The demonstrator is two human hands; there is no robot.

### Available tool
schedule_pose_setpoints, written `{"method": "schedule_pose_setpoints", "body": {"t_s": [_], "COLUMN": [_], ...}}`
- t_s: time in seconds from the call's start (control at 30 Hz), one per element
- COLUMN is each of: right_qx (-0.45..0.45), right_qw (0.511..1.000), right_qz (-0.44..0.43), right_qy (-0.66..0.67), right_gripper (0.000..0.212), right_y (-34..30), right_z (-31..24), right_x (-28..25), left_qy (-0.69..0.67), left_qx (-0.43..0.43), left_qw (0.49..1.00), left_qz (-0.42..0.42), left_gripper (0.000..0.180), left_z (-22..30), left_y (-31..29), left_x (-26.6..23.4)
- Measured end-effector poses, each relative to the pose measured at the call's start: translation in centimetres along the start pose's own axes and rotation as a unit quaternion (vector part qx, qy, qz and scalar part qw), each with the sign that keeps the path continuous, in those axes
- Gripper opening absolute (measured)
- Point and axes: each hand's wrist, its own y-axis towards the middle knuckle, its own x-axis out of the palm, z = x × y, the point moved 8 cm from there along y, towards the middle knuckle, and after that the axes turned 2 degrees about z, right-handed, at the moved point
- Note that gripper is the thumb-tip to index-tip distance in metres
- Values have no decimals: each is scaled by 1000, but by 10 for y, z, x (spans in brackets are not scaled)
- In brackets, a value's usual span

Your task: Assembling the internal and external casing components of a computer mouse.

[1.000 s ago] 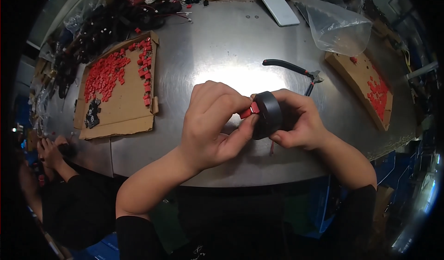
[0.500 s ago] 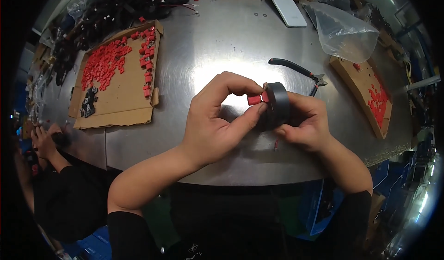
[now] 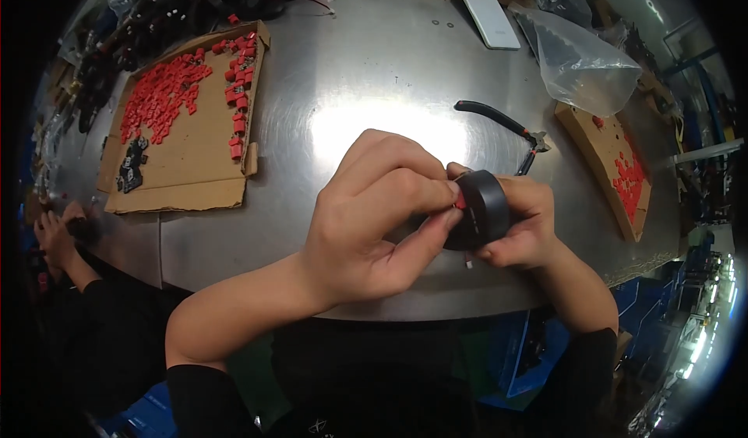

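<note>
My right hand (image 3: 528,218) grips a black round housing (image 3: 492,208), fingers behind it and thumb at its lower edge. My left hand (image 3: 372,220) pinches a small red plastic part (image 3: 460,202) between thumb and forefinger, against the flat face of the housing. Fingertips cover most of that red part, so whether it sits in the housing cannot be made out. Below the housing a small white connector (image 3: 468,264) shows. Beyond my right hand, black-handled cutting pliers (image 3: 499,117) lie on the metal table (image 3: 312,95).
A cardboard tray (image 3: 204,138) of red parts and some black pieces lies left; a smaller cardboard box (image 3: 586,143) with red pieces lies right. Behind are a white phone (image 3: 485,13), a clear plastic bag (image 3: 584,68) and a black cable heap (image 3: 179,21). Another person's hand (image 3: 56,241) is far left.
The left fingers have closed further over the red part, now nearly hidden against the housing. Both hands and the housing sit slightly lower in view, the housing also farther right.
</note>
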Motion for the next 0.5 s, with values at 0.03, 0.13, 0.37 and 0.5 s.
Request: {"method": "schedule_pose_setpoints", "body": {"t_s": [0.03,0.13,0.37,0.5], "right_qx": [3,-61,-112,-95], "right_qw": [1000,996,990,981], "right_qz": [-1,-21,-20,0], "right_qy": [-5,-63,-86,-171], "right_gripper": [70,73,74,75], "right_y": [1,6,4,6], "right_z": [1,-7,-16,-22], "right_x": [-1,0,5,5], "left_qy": [-3,-14,-2,-33], "left_qx": [1,1,-12,-35], "left_qw": [1000,1000,1000,999], "left_qz": [4,9,12,9], "left_gripper": [29,31,30,26], "left_z": [1,2,3,-6], "left_y": [0,-1,-2,-4], "left_x": [-1,-2,-8,-9]}}
